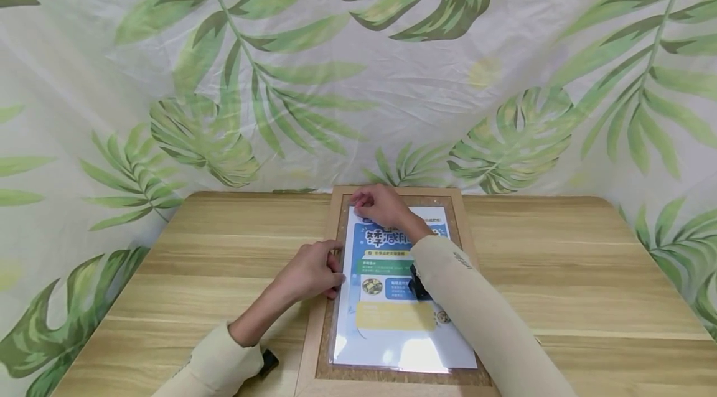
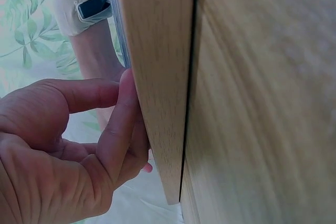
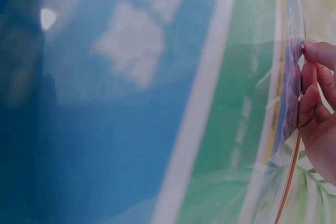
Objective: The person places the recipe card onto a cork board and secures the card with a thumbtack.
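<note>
Poster (image 1: 386, 316) in shiny clear plastic is lying on the framed corkboard (image 1: 311, 347), inside its wooden border, blue heading toward the board's far end. Right hand (image 1: 383, 205) is up by the board's far left corner, right at the poster's own corner, fingertips bunched in tight, though I can't tell if they've got anything pinched. Left hand (image 1: 310, 269) is partway along the board's left side, thumb tip against index finger at the poster's edge; can't tell if plastic's between them. Wooden table (image 1: 554, 272) sits under the board, leafy curtain (image 1: 392, 104) just past its far end.
</note>
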The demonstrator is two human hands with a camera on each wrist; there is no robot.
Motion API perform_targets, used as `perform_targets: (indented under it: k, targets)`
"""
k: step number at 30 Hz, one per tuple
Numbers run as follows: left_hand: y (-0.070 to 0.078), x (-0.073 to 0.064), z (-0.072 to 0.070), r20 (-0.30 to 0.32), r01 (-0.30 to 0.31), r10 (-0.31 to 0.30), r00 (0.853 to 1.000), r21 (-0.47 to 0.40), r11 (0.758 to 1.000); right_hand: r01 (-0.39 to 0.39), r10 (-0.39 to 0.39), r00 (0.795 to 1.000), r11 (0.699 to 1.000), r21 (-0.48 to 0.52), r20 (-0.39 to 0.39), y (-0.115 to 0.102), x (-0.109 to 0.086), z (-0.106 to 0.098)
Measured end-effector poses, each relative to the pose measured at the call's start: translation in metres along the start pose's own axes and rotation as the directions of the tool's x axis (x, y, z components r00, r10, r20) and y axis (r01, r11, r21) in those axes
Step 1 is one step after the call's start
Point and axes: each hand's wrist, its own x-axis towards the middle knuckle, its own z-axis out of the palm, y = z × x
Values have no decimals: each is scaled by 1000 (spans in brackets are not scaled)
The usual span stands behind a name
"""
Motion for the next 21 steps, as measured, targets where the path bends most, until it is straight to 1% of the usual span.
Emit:
perform_targets:
  k: [4, 10, 21]
  targets:
    - [-1, 0, 0, 0, -1, 1, 1000, 3, 1000, -1, 1, 1000, 1000, -12, -7, -1, 3, 1]
    - [0, 0, 1, 5, 2, -2, 1000, 2, 1000, 21, -21, 1000, 999, -25, -16, 0, 6, 0]
    - [-1, 1, 1, -4, -9, 9, 1000, -3, 1000, 21, -20, 999, 999, -30, 29, -6, 10, -3]
